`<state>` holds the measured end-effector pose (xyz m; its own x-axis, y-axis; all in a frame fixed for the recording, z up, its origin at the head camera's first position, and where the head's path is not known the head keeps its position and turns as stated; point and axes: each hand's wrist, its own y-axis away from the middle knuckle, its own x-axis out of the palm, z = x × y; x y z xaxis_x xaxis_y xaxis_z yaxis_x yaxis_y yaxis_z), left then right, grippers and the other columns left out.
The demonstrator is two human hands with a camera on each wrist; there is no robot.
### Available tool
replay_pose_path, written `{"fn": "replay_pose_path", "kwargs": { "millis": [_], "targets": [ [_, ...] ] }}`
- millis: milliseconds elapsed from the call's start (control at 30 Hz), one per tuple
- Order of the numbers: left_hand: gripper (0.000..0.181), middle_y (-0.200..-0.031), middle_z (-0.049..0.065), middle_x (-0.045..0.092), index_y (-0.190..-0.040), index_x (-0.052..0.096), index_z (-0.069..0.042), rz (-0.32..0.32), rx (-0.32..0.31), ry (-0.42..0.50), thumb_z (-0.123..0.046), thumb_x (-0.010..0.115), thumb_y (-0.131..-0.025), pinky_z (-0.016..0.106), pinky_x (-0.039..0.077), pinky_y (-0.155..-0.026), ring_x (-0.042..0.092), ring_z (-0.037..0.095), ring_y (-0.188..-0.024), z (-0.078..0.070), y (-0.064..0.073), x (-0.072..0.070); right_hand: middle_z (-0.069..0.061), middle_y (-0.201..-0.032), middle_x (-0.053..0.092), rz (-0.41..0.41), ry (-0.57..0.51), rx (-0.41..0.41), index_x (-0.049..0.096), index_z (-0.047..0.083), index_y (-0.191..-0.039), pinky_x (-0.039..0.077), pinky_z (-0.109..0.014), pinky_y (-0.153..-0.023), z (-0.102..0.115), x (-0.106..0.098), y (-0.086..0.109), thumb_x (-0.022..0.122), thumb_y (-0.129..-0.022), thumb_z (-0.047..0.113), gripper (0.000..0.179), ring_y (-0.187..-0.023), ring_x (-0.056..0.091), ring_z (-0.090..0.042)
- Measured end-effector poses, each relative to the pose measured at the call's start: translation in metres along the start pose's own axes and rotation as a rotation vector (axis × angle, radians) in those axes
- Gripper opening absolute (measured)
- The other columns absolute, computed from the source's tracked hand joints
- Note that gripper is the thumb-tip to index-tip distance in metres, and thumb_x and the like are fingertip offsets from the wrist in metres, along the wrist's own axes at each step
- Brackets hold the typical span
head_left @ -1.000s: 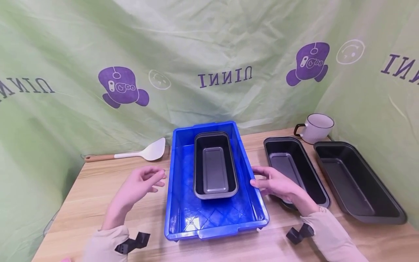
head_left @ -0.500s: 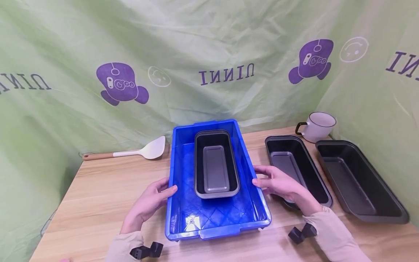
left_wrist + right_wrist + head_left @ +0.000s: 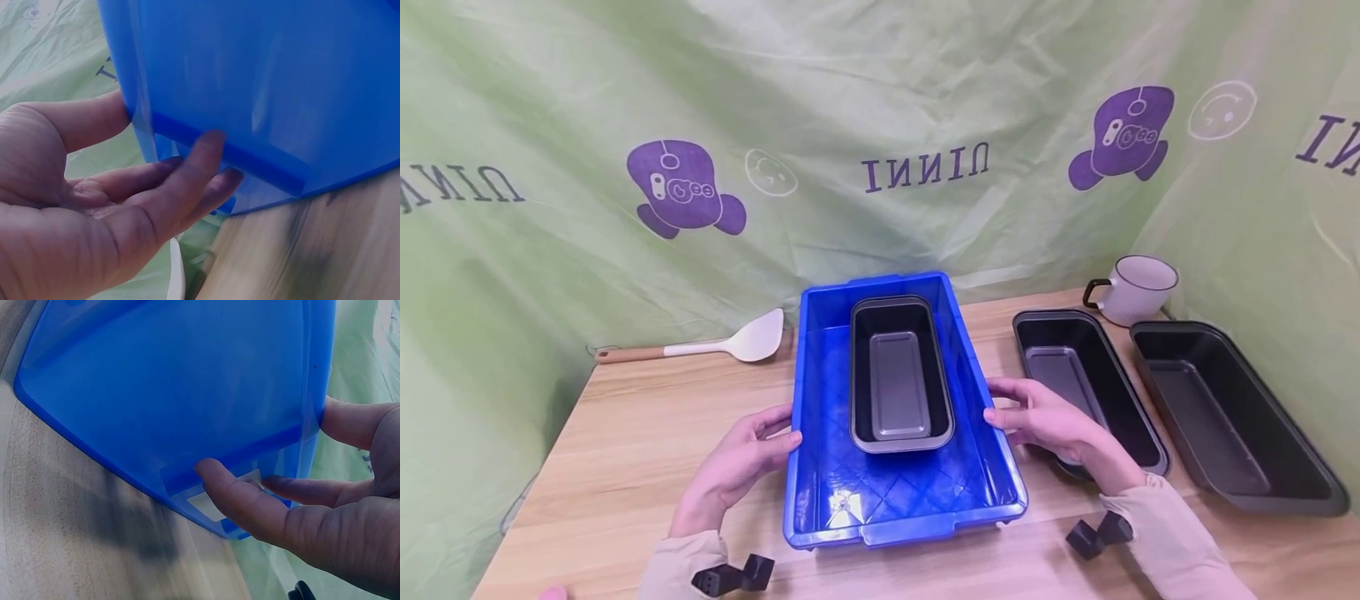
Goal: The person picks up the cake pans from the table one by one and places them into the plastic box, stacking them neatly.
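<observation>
A blue plastic bin (image 3: 838, 483) sits on the wooden table in the head view, with a dark loaf pan (image 3: 898, 387) lying inside it. My left hand (image 3: 737, 462) holds the bin's left side, thumb at the rim and fingers against the outer wall, as the left wrist view shows. On the opposite side, my right hand (image 3: 1048, 421) grips the bin the same way; in the right wrist view its fingers (image 3: 240, 497) reach the ledge on the outer wall. The loaf pan is touched by neither hand.
Right of the bin lie a second loaf pan (image 3: 1071, 375), partly behind my right hand, and a larger one (image 3: 1217, 417). Behind them stands a white mug (image 3: 1138, 292). A spatula (image 3: 756, 337) lies at the back left, near the green curtain (image 3: 820, 100).
My left hand has moved right, from beside the bin onto its left rim. The right hand stays at the right rim. The whole head view has shifted slightly.
</observation>
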<state>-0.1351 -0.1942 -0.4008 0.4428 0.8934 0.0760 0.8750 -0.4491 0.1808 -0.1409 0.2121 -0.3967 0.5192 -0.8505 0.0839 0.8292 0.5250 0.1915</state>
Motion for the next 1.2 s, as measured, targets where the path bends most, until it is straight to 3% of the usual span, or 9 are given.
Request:
{"fn": "replay_pose_path", "kwargs": {
  "millis": [433,633,733,833,967,1100,1200],
  "targets": [
    [0.063,-0.14,0.036,0.037,-0.142,0.02,0.019,-0.024,-0.027,0.016,-0.001,0.054,-0.092,0.033,0.05,-0.092,0.06,0.02,-0.109,-0.006,-0.001,0.002,-0.041,-0.139,0.033,-0.03,0.038,-0.013,0.014,-0.017,-0.144,0.052,-0.047,-0.087,0.005,0.003,0.002,0.059,-0.095,0.01,0.072,-0.113,0.057,-0.039],
    [0.063,-0.14,0.035,0.037,-0.142,0.021,0.018,-0.038,-0.035,0.009,-0.001,0.054,-0.092,0.034,0.049,-0.093,0.06,0.02,-0.108,-0.006,0.0,0.002,-0.035,-0.145,0.03,-0.136,0.159,-0.077,0.024,-0.016,-0.143,0.054,-0.041,-0.085,0.019,0.002,0.014,0.059,-0.095,0.009,0.065,-0.109,0.059,-0.022],
    [0.063,-0.139,0.035,0.038,-0.142,0.021,0.018,-0.044,-0.038,0.001,-0.002,0.055,-0.092,0.035,0.049,-0.093,0.06,0.02,-0.108,-0.006,-0.001,0.002,-0.031,-0.142,0.037,-0.207,0.213,-0.139,0.029,-0.015,-0.141,0.054,-0.038,-0.083,0.027,-0.005,0.029,0.058,-0.095,0.008,0.059,-0.108,0.06,-0.014],
    [0.063,-0.138,0.036,0.039,-0.142,0.023,0.017,-0.057,-0.037,-0.015,-0.002,0.055,-0.091,0.034,0.05,-0.092,0.06,0.02,-0.107,-0.006,-0.001,0.003,-0.013,-0.136,0.05,-0.264,0.279,-0.218,0.033,-0.013,-0.14,0.055,-0.034,-0.082,0.032,-0.017,0.049,0.056,-0.096,0.006,0.054,-0.107,0.062,-0.011],
    [0.063,-0.138,0.037,0.038,-0.141,0.023,0.018,-0.073,-0.027,-0.042,-0.003,0.056,-0.091,0.031,0.05,-0.09,0.06,0.021,-0.107,-0.007,-0.003,0.005,0.012,-0.125,0.059,-0.361,0.374,-0.288,0.043,-0.005,-0.139,0.053,-0.025,-0.082,0.031,-0.041,0.081,0.054,-0.096,0.002,0.045,-0.106,0.062,-0.006],
    [0.063,-0.138,0.037,0.039,-0.14,0.025,0.018,-0.085,-0.016,-0.072,-0.004,0.057,-0.091,0.027,0.05,-0.088,0.06,0.019,-0.107,-0.006,-0.003,0.005,0.017,-0.122,0.061,-0.467,0.42,-0.294,0.053,0.012,-0.135,0.051,-0.017,-0.08,0.02,-0.07,0.119,0.052,-0.095,-0.003,0.042,-0.102,0.063,-0.001],
    [0.061,-0.136,0.036,0.042,-0.139,0.028,0.019,-0.098,-0.003,-0.092,-0.004,0.057,-0.091,0.025,0.049,-0.088,0.06,0.016,-0.105,-0.005,-0.002,0.004,0.022,-0.117,0.062,-0.557,0.451,-0.251,0.056,0.025,-0.131,0.05,-0.012,-0.077,0.009,-0.091,0.146,0.053,-0.095,-0.004,0.046,-0.095,0.064,0.002]
  ]
}}
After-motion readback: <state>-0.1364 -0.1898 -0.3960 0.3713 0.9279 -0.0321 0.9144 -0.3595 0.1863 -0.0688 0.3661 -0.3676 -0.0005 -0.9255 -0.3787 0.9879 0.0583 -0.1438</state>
